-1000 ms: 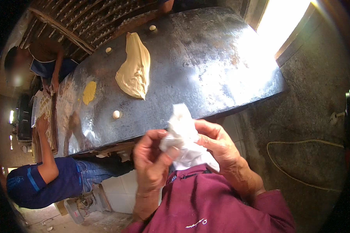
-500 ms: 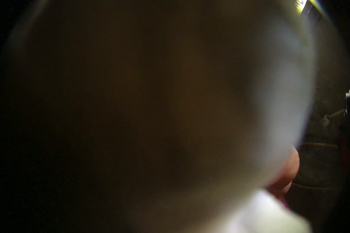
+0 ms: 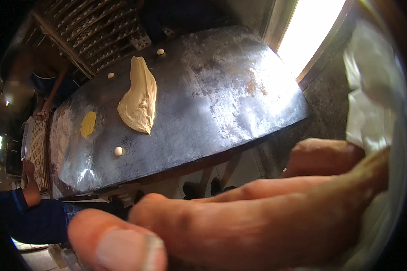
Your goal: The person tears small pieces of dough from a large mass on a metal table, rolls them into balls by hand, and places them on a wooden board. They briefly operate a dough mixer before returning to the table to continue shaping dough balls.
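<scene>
My right hand (image 3: 257, 212) looms very close to the camera across the lower right. Its fingers stretch to the left, the thumb apart below them with its nail showing. Nothing shows between the fingertips. Beside the palm, at the right edge, is a blurred, crinkled white sheet-like thing (image 3: 371, 117); whether the hand touches it I cannot tell. My left hand is out of view. Beyond the fingers, on a dark worktable (image 3: 199, 104), lies a long mass of pale dough (image 3: 138, 97). A yellow smear (image 3: 88, 124) and a small pale ball (image 3: 118, 151) are near it.
Two more pale balls, one at the far side (image 3: 160, 52) and one at the left (image 3: 110, 75), sit on the table. Behind stands a slatted rack (image 3: 99, 36) with small pieces. People at the left work by a tray (image 3: 35, 153). A bright opening (image 3: 312, 31) is at upper right.
A large dark blur that covered most of the view is gone, and the table and dough now show. My right hand, formerly just a sliver at lower right, now spreads across the lower part.
</scene>
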`<state>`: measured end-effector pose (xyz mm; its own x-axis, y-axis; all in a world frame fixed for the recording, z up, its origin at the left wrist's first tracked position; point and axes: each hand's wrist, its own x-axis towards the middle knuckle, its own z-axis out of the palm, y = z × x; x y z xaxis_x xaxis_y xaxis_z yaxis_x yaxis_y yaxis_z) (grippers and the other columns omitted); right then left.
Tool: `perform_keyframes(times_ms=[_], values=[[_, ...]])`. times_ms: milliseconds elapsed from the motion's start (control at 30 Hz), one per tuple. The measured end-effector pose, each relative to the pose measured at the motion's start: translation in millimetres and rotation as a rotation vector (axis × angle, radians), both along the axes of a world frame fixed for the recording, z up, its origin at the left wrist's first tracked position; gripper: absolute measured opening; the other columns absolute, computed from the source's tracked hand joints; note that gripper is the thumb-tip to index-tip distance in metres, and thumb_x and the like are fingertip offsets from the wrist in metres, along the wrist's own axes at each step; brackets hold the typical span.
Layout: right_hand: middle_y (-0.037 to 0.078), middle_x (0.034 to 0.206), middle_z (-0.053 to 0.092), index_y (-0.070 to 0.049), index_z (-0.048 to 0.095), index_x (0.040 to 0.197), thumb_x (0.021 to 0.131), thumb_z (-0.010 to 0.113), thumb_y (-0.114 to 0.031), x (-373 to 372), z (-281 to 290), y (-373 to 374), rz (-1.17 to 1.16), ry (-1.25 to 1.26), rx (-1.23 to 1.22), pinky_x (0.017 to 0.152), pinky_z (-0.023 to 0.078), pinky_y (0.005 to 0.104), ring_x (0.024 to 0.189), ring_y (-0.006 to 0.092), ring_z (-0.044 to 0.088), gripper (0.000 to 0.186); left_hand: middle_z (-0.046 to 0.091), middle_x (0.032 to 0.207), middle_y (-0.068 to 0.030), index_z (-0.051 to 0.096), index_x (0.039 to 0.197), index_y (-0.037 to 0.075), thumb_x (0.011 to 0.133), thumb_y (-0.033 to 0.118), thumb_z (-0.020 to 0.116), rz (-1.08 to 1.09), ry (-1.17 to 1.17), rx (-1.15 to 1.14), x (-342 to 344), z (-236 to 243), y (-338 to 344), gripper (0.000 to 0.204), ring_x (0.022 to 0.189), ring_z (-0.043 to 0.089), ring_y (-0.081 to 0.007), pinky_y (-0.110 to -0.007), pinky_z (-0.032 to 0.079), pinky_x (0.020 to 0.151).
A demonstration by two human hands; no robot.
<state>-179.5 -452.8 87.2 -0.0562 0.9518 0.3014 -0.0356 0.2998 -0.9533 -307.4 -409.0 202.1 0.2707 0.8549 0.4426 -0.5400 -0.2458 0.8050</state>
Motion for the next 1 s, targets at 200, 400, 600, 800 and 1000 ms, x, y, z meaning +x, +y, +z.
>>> perform_keyframes(times_ms=[200,400,600,800,1000], values=[[0.012,0.099,0.065,0.002,0.060,0.113,0.087,0.068,-0.002,2.7,-10.8,-12.2,-0.018,-0.027,0.013,0.080,0.053,0.0347,0.088,0.0224,0.064,0.027,0.064,0.116,-0.0124,0.054,0.124,-0.002,0.088,-0.002,0.067,0.007,0.005,0.033,1.8,4.6,-6.9,0.039,0.105,0.063,-0.0180,-0.031,0.051,0.093],[0.013,0.096,0.065,0.001,0.061,0.109,0.086,0.068,-0.002,3.4,-9.7,-18.2,-0.019,-0.035,0.023,0.078,0.052,0.0352,0.086,0.0233,0.064,0.025,0.063,0.117,-0.0128,0.053,0.125,-0.002,0.089,-0.002,0.066,0.025,0.026,0.039,2.6,11.7,-17.6,0.038,0.107,0.062,-0.0182,-0.031,0.051,0.094],[0.013,0.093,0.065,0.000,0.062,0.105,0.085,0.068,-0.001,9.4,-0.8,-24.3,-0.018,-0.060,0.025,0.076,0.052,0.0360,0.083,0.0246,0.064,0.021,0.062,0.119,-0.0131,0.052,0.126,-0.002,0.090,-0.001,0.065,0.025,0.043,0.044,5.2,15.8,-26.4,0.038,0.108,0.062,-0.0184,-0.031,0.050,0.095],[0.013,0.090,0.064,-0.001,0.063,0.101,0.084,0.068,0.000,15.2,-3.7,-29.8,-0.005,-0.075,0.000,0.074,0.052,0.0367,0.080,0.0257,0.063,0.018,0.062,0.120,-0.0135,0.051,0.127,-0.002,0.092,-0.001,0.063,0.020,0.037,0.050,9.3,20.4,-29.2,0.037,0.110,0.061,-0.0187,-0.031,0.049,0.096],[0.013,0.086,0.064,-0.001,0.064,0.097,0.082,0.068,0.000,14.7,-6.3,-38.7,-0.031,-0.090,-0.021,0.072,0.052,0.0374,0.078,0.0268,0.063,0.015,0.061,0.121,-0.0138,0.050,0.128,-0.002,0.093,-0.001,0.062,-0.007,0.031,0.078,11.6,26.4,-30.6,0.037,0.112,0.060,-0.0189,-0.031,0.049,0.097]])
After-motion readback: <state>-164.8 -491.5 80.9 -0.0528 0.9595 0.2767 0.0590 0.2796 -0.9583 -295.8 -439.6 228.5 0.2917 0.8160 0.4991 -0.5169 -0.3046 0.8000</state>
